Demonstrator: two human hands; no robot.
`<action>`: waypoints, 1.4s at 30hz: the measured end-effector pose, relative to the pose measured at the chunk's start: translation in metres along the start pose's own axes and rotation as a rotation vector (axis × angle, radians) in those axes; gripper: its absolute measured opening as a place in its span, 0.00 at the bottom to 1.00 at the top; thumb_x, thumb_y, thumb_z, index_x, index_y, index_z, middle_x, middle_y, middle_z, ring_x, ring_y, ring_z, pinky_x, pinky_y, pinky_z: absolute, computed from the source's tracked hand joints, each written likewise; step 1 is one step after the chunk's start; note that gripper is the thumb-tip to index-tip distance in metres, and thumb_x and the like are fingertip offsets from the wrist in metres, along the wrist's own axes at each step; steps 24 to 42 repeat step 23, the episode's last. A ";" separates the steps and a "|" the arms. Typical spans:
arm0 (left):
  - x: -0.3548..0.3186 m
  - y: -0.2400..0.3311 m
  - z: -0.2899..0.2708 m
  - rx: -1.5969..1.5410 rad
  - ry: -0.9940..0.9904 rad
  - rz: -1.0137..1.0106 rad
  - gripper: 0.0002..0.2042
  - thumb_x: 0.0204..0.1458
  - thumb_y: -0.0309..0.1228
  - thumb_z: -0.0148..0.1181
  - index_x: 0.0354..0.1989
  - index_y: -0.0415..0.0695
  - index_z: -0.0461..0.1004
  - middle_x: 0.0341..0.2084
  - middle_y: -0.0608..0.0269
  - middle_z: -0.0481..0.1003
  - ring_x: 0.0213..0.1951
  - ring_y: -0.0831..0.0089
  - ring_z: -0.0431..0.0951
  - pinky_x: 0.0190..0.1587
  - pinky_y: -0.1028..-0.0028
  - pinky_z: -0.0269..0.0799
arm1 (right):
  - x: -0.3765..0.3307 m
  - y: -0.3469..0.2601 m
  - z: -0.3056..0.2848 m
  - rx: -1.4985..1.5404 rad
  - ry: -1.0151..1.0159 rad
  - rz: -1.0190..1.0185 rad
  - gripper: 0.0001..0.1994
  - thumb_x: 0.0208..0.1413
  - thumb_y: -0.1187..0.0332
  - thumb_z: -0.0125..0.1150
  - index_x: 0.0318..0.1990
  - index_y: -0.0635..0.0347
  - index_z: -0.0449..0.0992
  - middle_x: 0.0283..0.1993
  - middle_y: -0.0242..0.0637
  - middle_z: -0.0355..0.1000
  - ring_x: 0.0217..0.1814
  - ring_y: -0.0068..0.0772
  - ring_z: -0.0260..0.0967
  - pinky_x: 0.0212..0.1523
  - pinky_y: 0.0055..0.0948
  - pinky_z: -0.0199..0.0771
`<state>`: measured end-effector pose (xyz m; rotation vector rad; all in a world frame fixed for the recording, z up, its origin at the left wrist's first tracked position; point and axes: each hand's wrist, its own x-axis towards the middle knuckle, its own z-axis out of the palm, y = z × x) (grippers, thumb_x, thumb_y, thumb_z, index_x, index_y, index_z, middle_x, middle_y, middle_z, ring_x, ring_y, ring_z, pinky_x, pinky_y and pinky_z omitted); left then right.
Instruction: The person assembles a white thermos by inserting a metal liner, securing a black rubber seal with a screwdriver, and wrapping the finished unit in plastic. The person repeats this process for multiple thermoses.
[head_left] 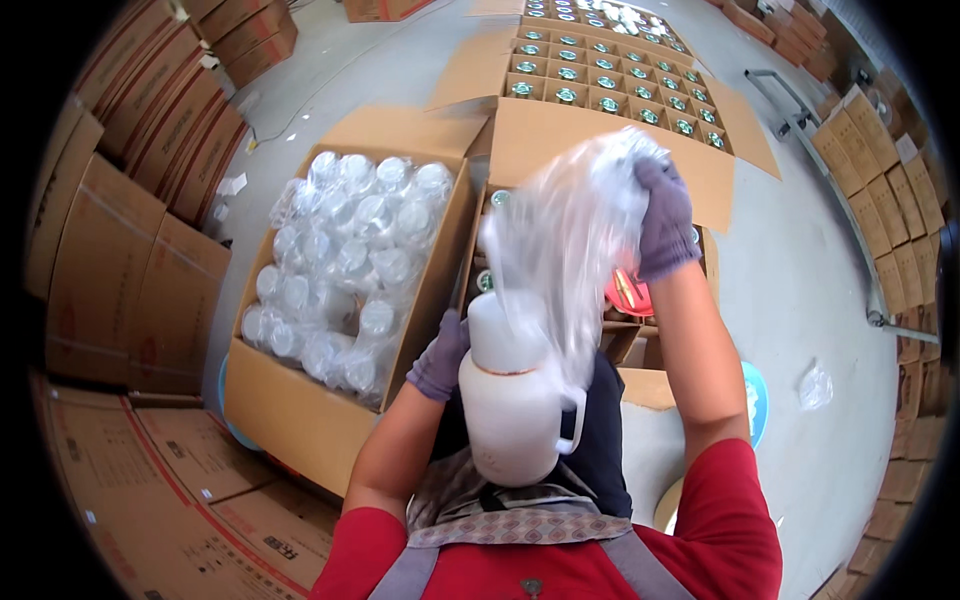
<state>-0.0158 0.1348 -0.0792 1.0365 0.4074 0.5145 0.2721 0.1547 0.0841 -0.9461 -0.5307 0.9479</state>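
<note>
A white thermos jug with a white cap, a thin copper-coloured ring and a side handle stands upright over my lap. My left hand, in a purple-grey knit glove, is at the jug's left side by the neck, its fingers partly hidden behind it. Raised to the right, my right hand wears the same kind of glove and grips a clear plastic bag. The bag is blurred and hangs down over the jug's cap and handle side.
On the left stands an open carton full of plastic-wrapped white jugs. Ahead, a divided carton holds several shiny green-topped items. A red dish lies beyond my right forearm. Stacked cartons line the left; a plastic bag lies on the floor.
</note>
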 end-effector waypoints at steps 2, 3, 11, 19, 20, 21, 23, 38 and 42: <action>0.009 0.003 -0.003 0.085 -0.056 -0.032 0.35 0.60 0.53 0.45 0.66 0.37 0.57 0.62 0.50 0.65 0.61 0.61 0.68 0.65 0.62 0.61 | 0.070 0.040 -0.051 -0.012 0.154 -0.235 0.11 0.58 0.72 0.56 0.48 0.64 0.73 0.43 0.39 0.75 0.43 0.33 0.75 0.45 0.33 0.78; 0.016 0.009 0.000 0.052 -0.087 -0.064 0.35 0.57 0.51 0.50 0.67 0.37 0.57 0.62 0.51 0.65 0.61 0.62 0.67 0.65 0.63 0.60 | 0.099 0.063 -0.079 -0.054 0.222 -0.281 0.11 0.57 0.72 0.56 0.47 0.64 0.73 0.42 0.39 0.75 0.42 0.34 0.75 0.44 0.33 0.77; 0.065 0.042 0.015 -0.117 -0.078 -0.137 0.63 0.25 0.40 0.81 0.72 0.40 0.44 0.62 0.56 0.64 0.64 0.66 0.63 0.68 0.66 0.52 | 0.132 0.244 -0.262 -0.757 0.325 0.202 0.34 0.53 0.54 0.64 0.64 0.60 0.62 0.67 0.47 0.61 0.67 0.40 0.60 0.57 0.36 0.68; 0.052 0.036 0.011 -0.040 0.072 -0.222 0.66 0.25 0.37 0.82 0.74 0.49 0.39 0.66 0.56 0.57 0.67 0.62 0.56 0.69 0.62 0.46 | -0.012 0.062 -0.111 -0.677 -0.660 0.386 0.40 0.45 0.59 0.71 0.66 0.60 0.61 0.62 0.49 0.67 0.59 0.41 0.70 0.58 0.35 0.69; 0.053 0.037 0.016 -0.051 0.068 -0.213 0.66 0.25 0.37 0.82 0.74 0.51 0.38 0.68 0.57 0.55 0.68 0.63 0.54 0.70 0.62 0.45 | -0.018 0.055 -0.090 -0.710 -0.933 0.259 0.45 0.39 0.60 0.75 0.67 0.59 0.60 0.61 0.49 0.68 0.61 0.39 0.69 0.60 0.35 0.68; 0.058 0.039 0.027 -0.118 0.068 -0.156 0.66 0.26 0.37 0.82 0.74 0.51 0.37 0.69 0.58 0.52 0.69 0.64 0.51 0.70 0.63 0.43 | -0.021 0.044 -0.062 -0.805 -1.030 0.436 0.45 0.40 0.59 0.75 0.68 0.57 0.60 0.65 0.46 0.63 0.66 0.37 0.62 0.64 0.36 0.64; 0.065 0.046 0.032 -0.186 0.044 -0.121 0.67 0.26 0.36 0.81 0.74 0.53 0.35 0.73 0.66 0.41 0.72 0.69 0.43 0.71 0.69 0.36 | -0.012 0.068 -0.078 -0.404 -1.052 0.489 0.47 0.40 0.59 0.75 0.69 0.57 0.57 0.67 0.50 0.61 0.69 0.48 0.60 0.68 0.37 0.57; 0.065 0.046 0.032 -0.186 0.044 -0.121 0.67 0.26 0.36 0.81 0.74 0.53 0.35 0.73 0.66 0.41 0.72 0.69 0.43 0.71 0.69 0.36 | -0.012 0.068 -0.078 -0.404 -1.052 0.489 0.47 0.40 0.59 0.75 0.69 0.57 0.57 0.67 0.50 0.61 0.69 0.48 0.60 0.68 0.37 0.57; 0.065 0.046 0.032 -0.186 0.044 -0.121 0.67 0.26 0.36 0.81 0.74 0.53 0.35 0.73 0.66 0.41 0.72 0.69 0.43 0.71 0.69 0.36 | -0.012 0.068 -0.078 -0.404 -1.052 0.489 0.47 0.40 0.59 0.75 0.69 0.57 0.57 0.67 0.50 0.61 0.69 0.48 0.60 0.68 0.37 0.57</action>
